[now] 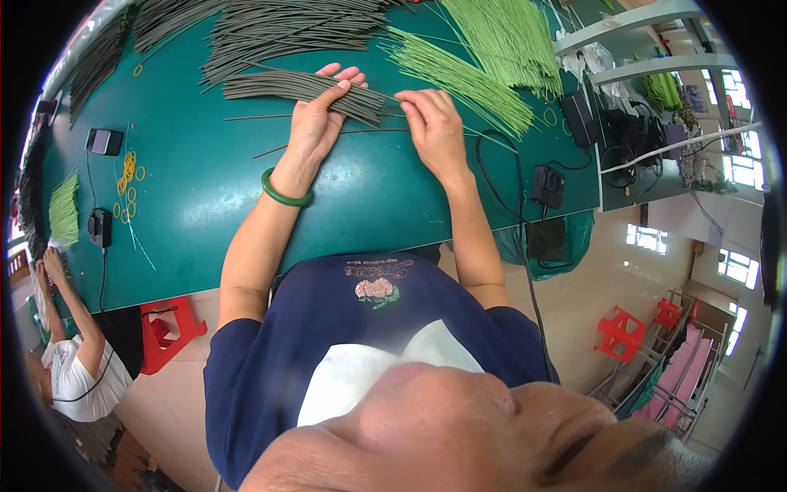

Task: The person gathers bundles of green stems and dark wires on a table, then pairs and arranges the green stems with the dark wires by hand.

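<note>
My left hand [316, 123], with a green bangle [286, 190] on its wrist, is closed round a bundle of thin dark stems [275, 85]. The thumb lies across the top of the bundle, and several fingertips show beyond it. At the bundle's right end, my right hand [434, 127] pinches the tip of one dark stem between thumb and fingers. Beneath my hands, a couple of loose dark stems [256, 118] lie across the green table [205, 197]. Past my right hand, a light green pile of thin stems [467, 86] is spread out.
Larger dark stem heaps [270, 37] cover the far side. Yellow rubber bands [128, 168] lie at left near a small black device [104, 142]. Black boxes with cables [547, 185] sit at right. A co-worker [78, 361] sits at far left beside a red stool [168, 332].
</note>
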Motion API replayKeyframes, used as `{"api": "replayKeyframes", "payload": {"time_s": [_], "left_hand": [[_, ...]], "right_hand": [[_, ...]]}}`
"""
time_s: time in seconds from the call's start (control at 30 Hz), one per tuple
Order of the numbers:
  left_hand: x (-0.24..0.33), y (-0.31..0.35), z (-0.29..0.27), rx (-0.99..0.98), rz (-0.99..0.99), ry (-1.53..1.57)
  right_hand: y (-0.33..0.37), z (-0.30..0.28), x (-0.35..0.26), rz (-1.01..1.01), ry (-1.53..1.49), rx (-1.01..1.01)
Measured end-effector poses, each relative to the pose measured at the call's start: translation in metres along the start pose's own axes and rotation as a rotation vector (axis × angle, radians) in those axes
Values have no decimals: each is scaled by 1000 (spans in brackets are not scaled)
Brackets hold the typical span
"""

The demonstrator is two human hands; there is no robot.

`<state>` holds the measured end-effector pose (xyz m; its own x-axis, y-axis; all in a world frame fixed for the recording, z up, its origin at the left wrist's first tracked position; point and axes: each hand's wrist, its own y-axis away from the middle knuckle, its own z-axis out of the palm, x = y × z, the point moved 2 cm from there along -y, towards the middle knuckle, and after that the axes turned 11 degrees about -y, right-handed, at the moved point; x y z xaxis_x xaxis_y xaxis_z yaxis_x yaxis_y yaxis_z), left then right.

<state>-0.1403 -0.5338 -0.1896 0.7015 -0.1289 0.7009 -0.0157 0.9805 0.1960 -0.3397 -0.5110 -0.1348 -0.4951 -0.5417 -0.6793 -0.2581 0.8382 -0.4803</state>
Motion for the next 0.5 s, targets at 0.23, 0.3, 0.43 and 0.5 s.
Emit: {"api": "replayKeyframes", "payload": {"time_s": [0.23,0.3,0.43,0.5], "left_hand": [[7,-4,-9,17,6,28],[8,-3,-10,25,7,17],[-1,4,4,-16,-38,-24],[-2,9,10,-73,-38,-29]], "right_hand": [[21,-40,17,308,65,-107],[21,-38,18,423,-3,-123],[0,1,4,105,-95,-77],[-4,11,3,70,-109,-75]]}}
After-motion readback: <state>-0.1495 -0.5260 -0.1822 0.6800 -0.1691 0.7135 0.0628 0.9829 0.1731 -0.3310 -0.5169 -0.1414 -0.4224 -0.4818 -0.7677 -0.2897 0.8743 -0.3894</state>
